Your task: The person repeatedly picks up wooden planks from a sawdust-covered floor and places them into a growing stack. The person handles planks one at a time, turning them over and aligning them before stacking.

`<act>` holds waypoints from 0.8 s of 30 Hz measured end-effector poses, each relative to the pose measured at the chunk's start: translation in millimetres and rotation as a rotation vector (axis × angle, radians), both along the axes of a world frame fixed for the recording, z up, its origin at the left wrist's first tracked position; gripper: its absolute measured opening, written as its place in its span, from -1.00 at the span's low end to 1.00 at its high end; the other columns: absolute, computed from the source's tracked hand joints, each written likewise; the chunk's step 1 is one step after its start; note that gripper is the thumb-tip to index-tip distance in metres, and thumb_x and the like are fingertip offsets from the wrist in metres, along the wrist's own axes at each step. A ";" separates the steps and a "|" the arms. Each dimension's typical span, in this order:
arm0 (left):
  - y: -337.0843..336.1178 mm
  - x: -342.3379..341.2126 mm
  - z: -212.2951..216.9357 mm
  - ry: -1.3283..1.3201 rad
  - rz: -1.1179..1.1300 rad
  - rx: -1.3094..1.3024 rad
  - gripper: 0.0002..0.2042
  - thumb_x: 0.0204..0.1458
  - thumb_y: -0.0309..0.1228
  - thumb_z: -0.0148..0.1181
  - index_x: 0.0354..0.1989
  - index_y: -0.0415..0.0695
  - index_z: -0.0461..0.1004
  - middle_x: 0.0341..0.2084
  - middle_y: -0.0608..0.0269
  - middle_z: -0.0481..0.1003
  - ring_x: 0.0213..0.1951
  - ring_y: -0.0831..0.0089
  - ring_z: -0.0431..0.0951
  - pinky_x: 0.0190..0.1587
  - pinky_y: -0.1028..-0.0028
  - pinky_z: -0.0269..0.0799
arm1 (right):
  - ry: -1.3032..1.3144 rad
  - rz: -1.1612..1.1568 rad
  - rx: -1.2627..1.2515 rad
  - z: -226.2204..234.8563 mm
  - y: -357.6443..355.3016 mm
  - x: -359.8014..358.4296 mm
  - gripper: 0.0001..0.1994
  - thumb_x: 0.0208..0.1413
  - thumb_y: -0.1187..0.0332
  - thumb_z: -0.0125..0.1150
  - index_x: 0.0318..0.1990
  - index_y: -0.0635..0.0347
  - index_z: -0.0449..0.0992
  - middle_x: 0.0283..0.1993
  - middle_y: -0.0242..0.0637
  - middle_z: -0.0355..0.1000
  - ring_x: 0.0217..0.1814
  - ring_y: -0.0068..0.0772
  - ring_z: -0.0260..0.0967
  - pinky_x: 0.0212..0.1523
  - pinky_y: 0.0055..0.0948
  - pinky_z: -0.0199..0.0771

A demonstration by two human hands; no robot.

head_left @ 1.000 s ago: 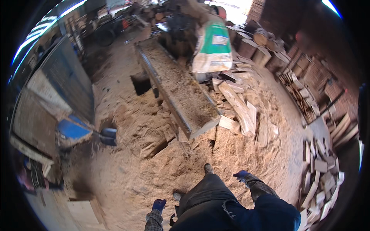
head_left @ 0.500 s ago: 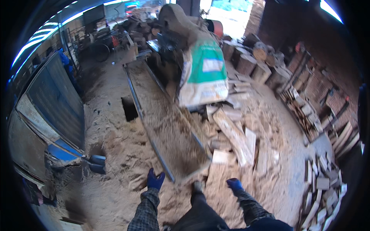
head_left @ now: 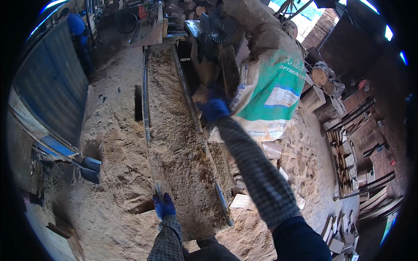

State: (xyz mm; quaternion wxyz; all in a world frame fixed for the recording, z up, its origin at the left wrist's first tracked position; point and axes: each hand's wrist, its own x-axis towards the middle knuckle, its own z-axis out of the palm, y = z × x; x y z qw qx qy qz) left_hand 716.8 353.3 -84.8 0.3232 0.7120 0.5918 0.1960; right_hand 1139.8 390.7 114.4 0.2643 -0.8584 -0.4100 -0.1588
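Observation:
A long sawdust-covered bed [head_left: 174,130] with metal rails runs away from me. At the near end of its left metal rail [head_left: 147,117], my left hand [head_left: 164,206], in a blue glove, has thumb and fingers closed about the rail. My right hand [head_left: 214,109], gloved too, reaches far forward over the bed's right rail [head_left: 182,80]. Motion smears its fingers, so what they hold cannot be made out. Just right of it hangs a green and white sack [head_left: 272,93]. Beyond stands a toothed circular saw blade [head_left: 214,30], beside the bed's far end.
Sawdust covers the floor, with a dark slot [head_left: 139,102] left of the bed. A blue metal panel [head_left: 54,80] and a shovel-like blade [head_left: 90,169] stand left. Another person [head_left: 77,28] is behind the panel. Logs [head_left: 320,74] and stacked wood pieces [head_left: 346,156] lie right.
I have moved closer to the bed. My left hand has come onto the left rail, and my right hand has swung forward and left, past the sack's edge.

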 end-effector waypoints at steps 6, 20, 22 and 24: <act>25.1 -15.2 10.0 0.086 0.053 0.011 -0.41 0.01 -0.08 0.11 0.10 -0.27 0.22 -0.07 -0.20 0.39 -0.12 -0.12 0.43 -0.15 0.10 0.40 | 0.320 -0.137 0.222 45.7 -96.6 37.6 -0.07 -0.23 0.06 0.42 0.25 0.31 0.03 0.24 0.05 0.13 0.30 -0.07 0.07 0.25 -0.30 0.11; 18.0 -11.7 12.4 0.168 0.055 -0.014 -0.39 -0.02 -0.10 0.14 0.13 -0.25 0.20 -0.10 -0.17 0.41 -0.14 -0.09 0.46 -0.16 0.11 0.41 | 0.246 -0.479 -0.220 -27.8 -72.3 44.3 0.00 -0.18 0.02 0.22 0.34 0.21 -0.23 0.25 0.17 0.08 0.21 0.02 0.20 0.15 -0.05 0.23; 18.0 -9.9 8.6 0.177 0.058 0.023 -0.39 -0.02 -0.10 0.14 0.12 -0.25 0.20 -0.10 -0.18 0.41 -0.14 -0.09 0.46 -0.16 0.11 0.41 | 0.056 -0.683 -0.272 -35.7 -62.7 46.6 -0.14 -0.17 0.14 0.19 0.31 0.17 -0.06 0.11 0.14 0.27 0.08 0.09 0.31 0.08 -0.18 0.31; 27.5 -14.5 6.6 0.184 0.049 0.015 -0.39 -0.02 -0.10 0.13 0.12 -0.26 0.20 -0.09 -0.19 0.40 -0.13 -0.08 0.46 -0.15 0.11 0.40 | 0.122 -0.604 -0.275 -37.3 -64.5 46.9 -0.18 -0.19 0.10 0.21 0.26 0.19 0.01 0.08 0.14 0.29 0.07 0.09 0.32 0.07 -0.15 0.31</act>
